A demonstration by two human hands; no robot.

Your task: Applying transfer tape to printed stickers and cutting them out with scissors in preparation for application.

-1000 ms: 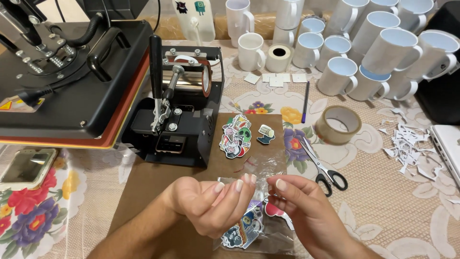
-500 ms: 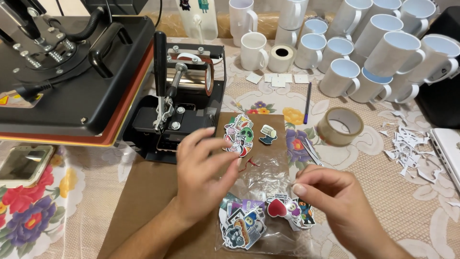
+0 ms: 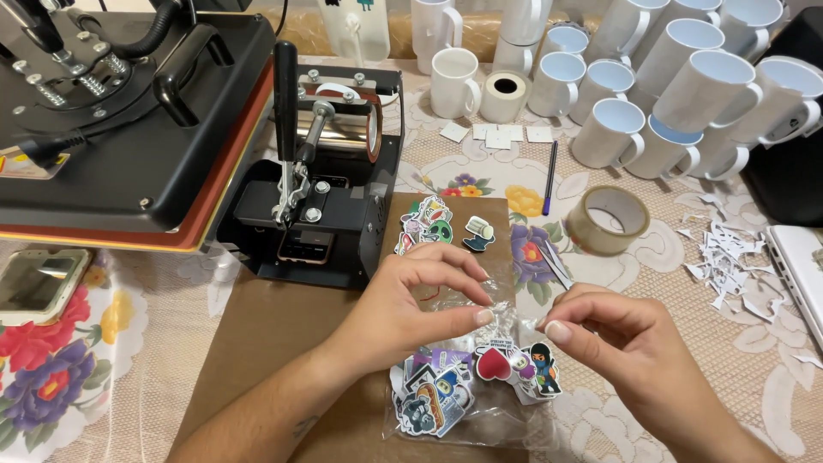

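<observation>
- Head view, looking down on a worktop (image 3: 771, 377) spread with a lace cloth over a floral print, and a brown sheet (image 3: 283, 343) laid in the middle
- Left hand (image 3: 411, 304): fingers curled, thumb and forefinger pinching the upper edge of a clear plastic bag (image 3: 467, 390)
- Right hand (image 3: 626, 339): fingertips drawn together, pinching the same bag edge from the other side, just beside the left hand's fingertips
- Clear plastic bag: lies on the brown sheet at the near edge, below and between both hands, filled with colourful die-cut stickers, among them a red heart (image 3: 494, 363)
- Loose stickers (image 3: 426, 223): a small pile on the brown sheet beyond the hands, with a single sticker (image 3: 479, 231) just to its right
- Mug press (image 3: 321, 184): black, upright lever, standing at the far left corner of the brown sheet
- Flat heat press (image 3: 120, 111): large, black, to the left of the mug press
- White mugs (image 3: 651, 86): grouped along the far edge, several lying tilted on one another
- Tape roll (image 3: 607, 220), pen (image 3: 549, 176) and scissors (image 3: 553, 261): right of the brown sheet
- Paper scraps (image 3: 729, 257): scattered at the far right
- Phone (image 3: 34, 279): at the left edge
</observation>
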